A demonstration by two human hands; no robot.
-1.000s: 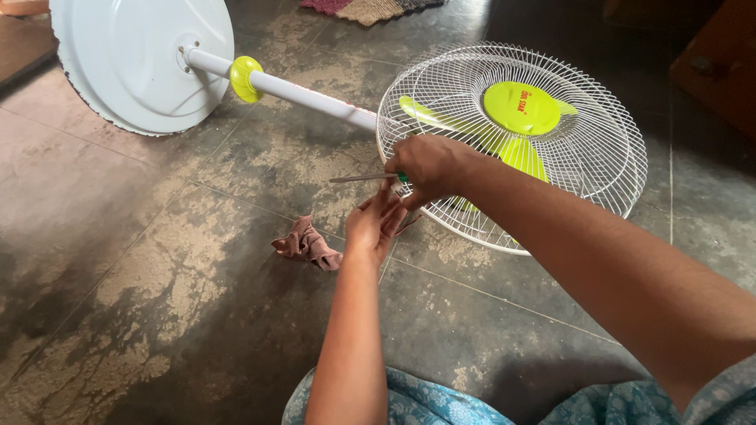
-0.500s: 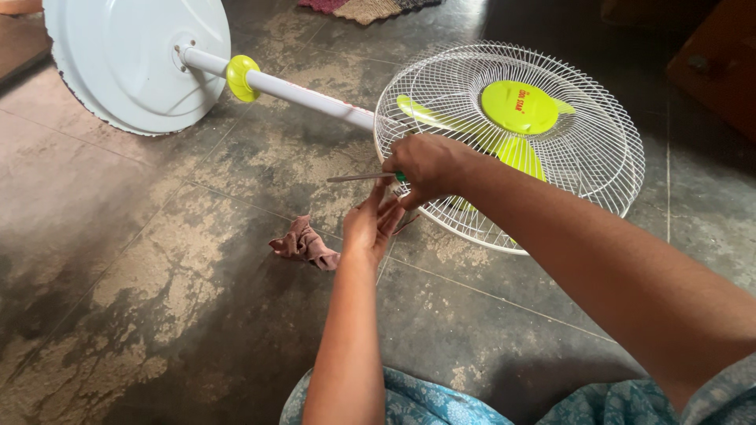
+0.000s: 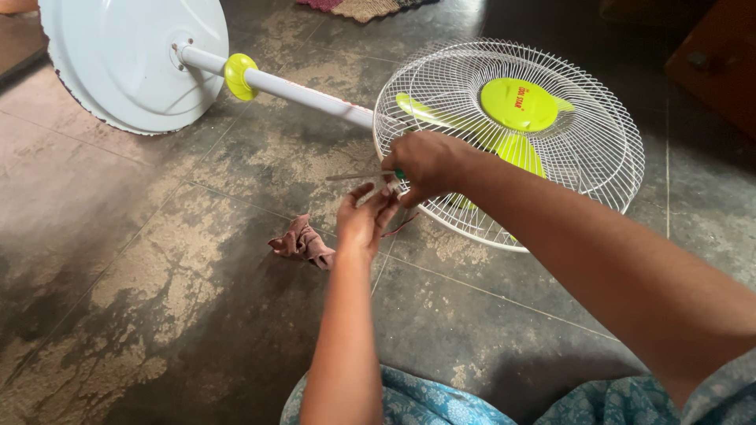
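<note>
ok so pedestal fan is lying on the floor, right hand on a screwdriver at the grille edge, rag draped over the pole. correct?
Not quite: the rag is not on the pole. The head view shows it crumpled on the floor, beside the left hand. The rest holds: the fan lies on its side and the right hand holds a screwdriver at the grille edge.

A thin metal screwdriver (image 3: 364, 176) with a green handle lies level in the air, its shaft pointing left, at the near edge of a white wire fan guard (image 3: 598, 169); the fan lies flat on the floor, its yellow-green blades (image 3: 520, 106) inside
</note>
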